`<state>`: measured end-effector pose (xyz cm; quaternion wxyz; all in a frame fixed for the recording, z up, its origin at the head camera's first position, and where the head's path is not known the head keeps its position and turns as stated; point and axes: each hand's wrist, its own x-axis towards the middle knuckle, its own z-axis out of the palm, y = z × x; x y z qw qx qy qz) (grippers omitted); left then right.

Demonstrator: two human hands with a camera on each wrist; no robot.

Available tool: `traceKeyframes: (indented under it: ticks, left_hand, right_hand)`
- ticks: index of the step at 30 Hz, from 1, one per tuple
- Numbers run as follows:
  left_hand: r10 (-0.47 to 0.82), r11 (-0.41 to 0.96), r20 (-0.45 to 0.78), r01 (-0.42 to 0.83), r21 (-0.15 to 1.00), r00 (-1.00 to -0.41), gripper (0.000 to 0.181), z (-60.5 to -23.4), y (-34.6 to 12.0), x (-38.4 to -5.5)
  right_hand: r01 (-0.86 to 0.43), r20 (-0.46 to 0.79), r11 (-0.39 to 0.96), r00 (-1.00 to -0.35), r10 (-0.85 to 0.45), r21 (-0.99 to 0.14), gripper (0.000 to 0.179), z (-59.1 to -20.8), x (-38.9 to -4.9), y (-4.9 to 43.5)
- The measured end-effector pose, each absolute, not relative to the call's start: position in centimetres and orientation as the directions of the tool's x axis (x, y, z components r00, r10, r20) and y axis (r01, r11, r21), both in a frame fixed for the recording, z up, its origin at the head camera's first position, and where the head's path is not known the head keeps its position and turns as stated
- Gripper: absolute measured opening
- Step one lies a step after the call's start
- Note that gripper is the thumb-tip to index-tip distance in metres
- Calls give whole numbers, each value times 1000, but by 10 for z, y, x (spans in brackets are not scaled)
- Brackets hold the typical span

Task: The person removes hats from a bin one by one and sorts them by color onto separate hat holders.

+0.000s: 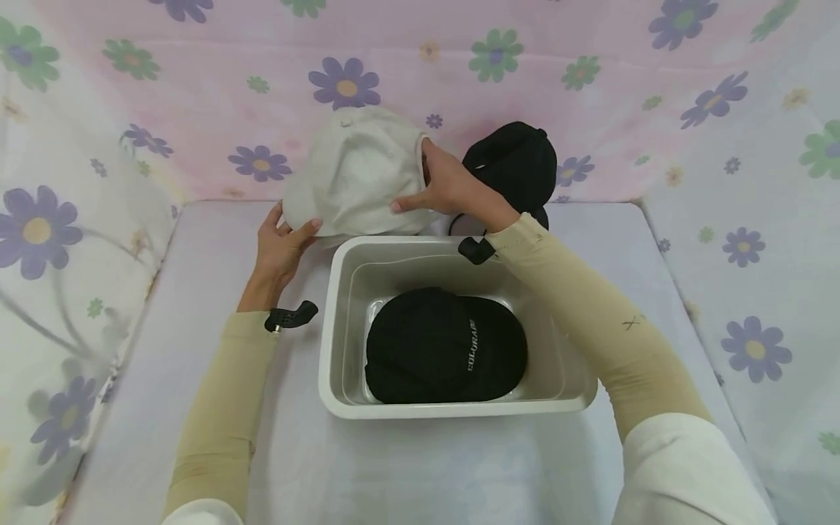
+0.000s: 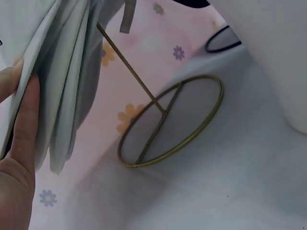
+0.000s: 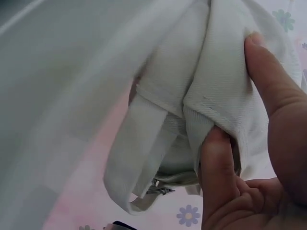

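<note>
Behind the bin, white caps (image 1: 367,168) sit nested on a gold wire stand (image 2: 129,69); several layered brims show in the left wrist view. My left hand (image 1: 278,248) pinches the brim at their left side, the thumb on one face and a finger (image 2: 26,124) in the gap between brims. At the opposite end my right hand (image 1: 456,186) grips the back edge of a white cap, fingers tucked inside and thumb (image 3: 268,72) on the outer cloth. A fabric back strap (image 3: 129,158) with a metal buckle hangs below the opening in the right wrist view.
In front stands a light grey plastic bin (image 1: 459,410). A black cap (image 1: 426,346) with white "COLORADO" lettering lies inside it. Behind my right wrist, more black headwear (image 1: 518,160) rests on a dark ring-based stand (image 1: 467,224). Flowered cloth (image 1: 407,44) walls the table.
</note>
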<state>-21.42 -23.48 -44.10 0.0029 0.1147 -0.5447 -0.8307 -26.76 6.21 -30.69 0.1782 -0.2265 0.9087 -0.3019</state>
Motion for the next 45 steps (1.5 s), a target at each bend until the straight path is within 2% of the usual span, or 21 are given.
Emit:
traceKeyframes:
  ticks: [3, 13, 22, 29, 45]
  left_hand:
    - [-128, -394, -187, -123, 911, -974, 81, -443, -235, -214]
    - [-107, -326, -221, -176, 929, -969, 86, -451, -236, -207]
    - [-110, -208, -246, -219, 953, -963, 89, -446, -237, -207]
    - [-98, -155, -270, -254, 955, -958, 92, -442, -240, -209]
    - [-92, -157, -263, -247, 956, -960, 94, -440, -240, -208]
  right_hand:
    - [-278, -217, 719, -830, -514, -637, 124, -310, -267, 62]
    - [-235, -252, 743, -841, -478, -627, 132, -310, -258, 61]
    - [-290, -272, 772, -819, -506, -566, 128, -313, -258, 62]
    - [-313, -256, 787, -827, -501, -532, 131, -316, -258, 58]
    - [-321, -256, 814, -837, -483, -484, 131, -320, -258, 54]
